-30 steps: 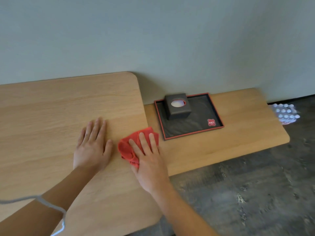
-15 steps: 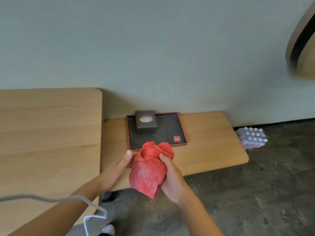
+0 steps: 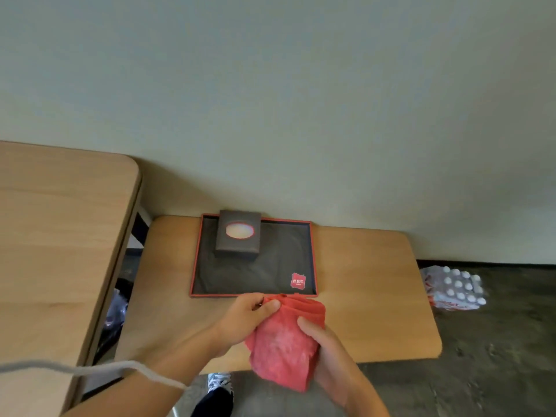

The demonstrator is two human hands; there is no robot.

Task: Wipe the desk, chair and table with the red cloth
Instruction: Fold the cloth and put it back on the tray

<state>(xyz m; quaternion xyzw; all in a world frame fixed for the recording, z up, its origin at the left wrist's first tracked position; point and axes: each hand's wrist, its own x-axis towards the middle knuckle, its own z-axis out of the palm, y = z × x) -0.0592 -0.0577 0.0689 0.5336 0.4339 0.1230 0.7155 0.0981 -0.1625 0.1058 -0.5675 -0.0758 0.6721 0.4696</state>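
The red cloth [image 3: 284,341] hangs bunched in the air above the front part of the low wooden table [image 3: 367,296]. My left hand [image 3: 246,317] pinches its upper left corner. My right hand [image 3: 328,353] grips its right side from beneath. The taller wooden desk [image 3: 57,251] fills the left of the view, its rounded corner near the wall. No chair shows in the view.
A black tray with a red rim [image 3: 313,257] lies on the low table by the wall, with a dark tissue box [image 3: 238,233] at its back left. A shrink-wrapped pack of bottles [image 3: 454,288] sits on the dark floor at the right. A white cable [image 3: 90,370] crosses my left forearm.
Both hands lifted the red cloth off the desk's right edge and carried it right, over the low table. My view shifted right, and the cloth now hangs between both hands.
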